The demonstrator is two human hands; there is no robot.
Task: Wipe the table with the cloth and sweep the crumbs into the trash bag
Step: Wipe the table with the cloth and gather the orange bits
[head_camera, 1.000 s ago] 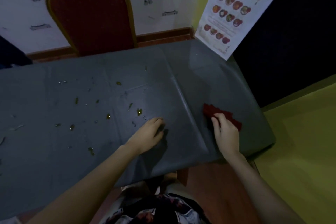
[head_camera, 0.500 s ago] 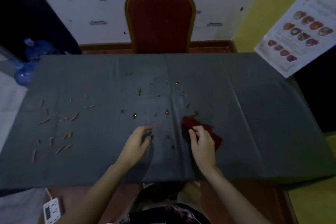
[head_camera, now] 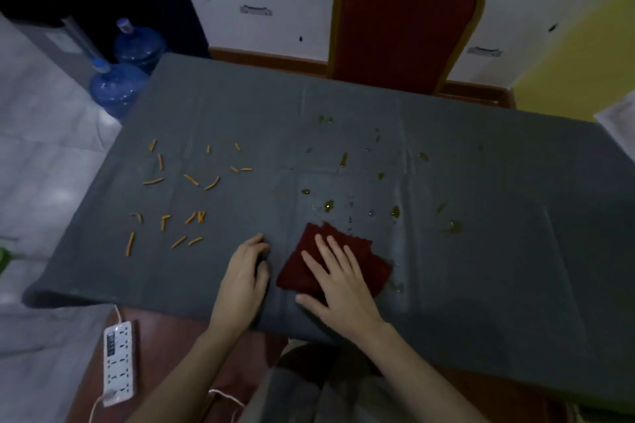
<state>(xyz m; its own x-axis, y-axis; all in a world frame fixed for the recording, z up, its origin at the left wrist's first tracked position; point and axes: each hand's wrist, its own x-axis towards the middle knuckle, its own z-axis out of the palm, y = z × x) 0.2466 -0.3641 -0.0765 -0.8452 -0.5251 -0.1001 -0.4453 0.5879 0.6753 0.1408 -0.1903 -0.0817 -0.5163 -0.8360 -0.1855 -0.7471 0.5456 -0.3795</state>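
The wiping is looking barely begun; the right hand (head_camera: pixel 338 280) is lying flat, fingers spread, pressing the cloth (head_camera: pixel 371 264) onto the counter (head_camera: pixel 515 251) near its front edge, its grip wide open and closed around nothing; the left hand (head_camera: pixel 242 280) is resting just beside the cloth, fingers curled loosely, holding nothing visible; the cloth is showing as a dark red, folded, nubbly square; the counter is wearing a smooth, creased grey cover; orange stick-shaped crumbs (head_camera: pixel 187 203) are lying scattered to the left, glossy greenish droplets (head_camera: pixel 395 211) beyond the cloth; no trash bag is showing.
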